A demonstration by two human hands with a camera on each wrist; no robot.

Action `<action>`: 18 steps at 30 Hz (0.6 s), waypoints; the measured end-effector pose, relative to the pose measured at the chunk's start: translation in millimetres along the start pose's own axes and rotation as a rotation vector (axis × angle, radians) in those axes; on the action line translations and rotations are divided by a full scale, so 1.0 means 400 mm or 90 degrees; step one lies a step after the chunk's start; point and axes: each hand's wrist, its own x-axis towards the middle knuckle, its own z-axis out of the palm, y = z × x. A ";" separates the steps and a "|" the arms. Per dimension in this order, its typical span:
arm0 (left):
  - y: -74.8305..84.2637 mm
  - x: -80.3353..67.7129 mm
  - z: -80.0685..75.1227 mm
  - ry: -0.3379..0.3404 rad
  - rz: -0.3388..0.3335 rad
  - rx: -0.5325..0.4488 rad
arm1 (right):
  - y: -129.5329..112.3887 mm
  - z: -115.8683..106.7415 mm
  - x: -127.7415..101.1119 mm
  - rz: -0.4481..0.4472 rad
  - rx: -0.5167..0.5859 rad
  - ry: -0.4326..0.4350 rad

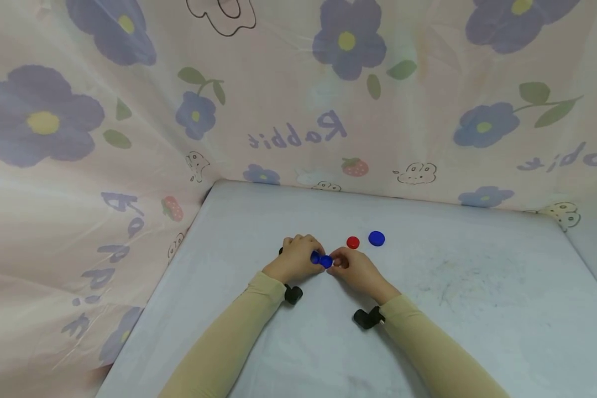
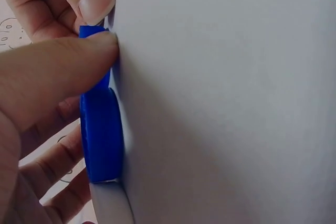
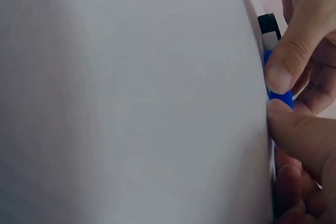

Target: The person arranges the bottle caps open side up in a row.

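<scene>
Blue pieces (image 1: 326, 262) sit partly hidden behind the fingers (image 2: 68, 69)

The table (image 1: 502, 326) offers passage right of 2 obstructing discs (image 1: 376, 239).

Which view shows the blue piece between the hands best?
The left wrist view: the blue piece appears large there, partly covered by the left thumb. The head view shows it small, from above, as two round shapes; the right wrist view shows only bits of it.

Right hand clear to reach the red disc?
Probably yes: the red disc lies just past the right hand, nothing visible between, though that hand is busy with the pinched blue piece.
</scene>
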 end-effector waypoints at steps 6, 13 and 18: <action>0.001 0.004 -0.008 -0.007 -0.001 0.002 | 0.001 -0.005 0.004 0.011 0.025 0.002; 0.002 0.008 -0.009 -0.017 -0.004 0.004 | 0.001 -0.004 0.005 0.019 0.036 0.002; 0.000 0.007 -0.005 -0.020 -0.004 -0.002 | 0.004 0.001 0.002 0.020 0.042 0.002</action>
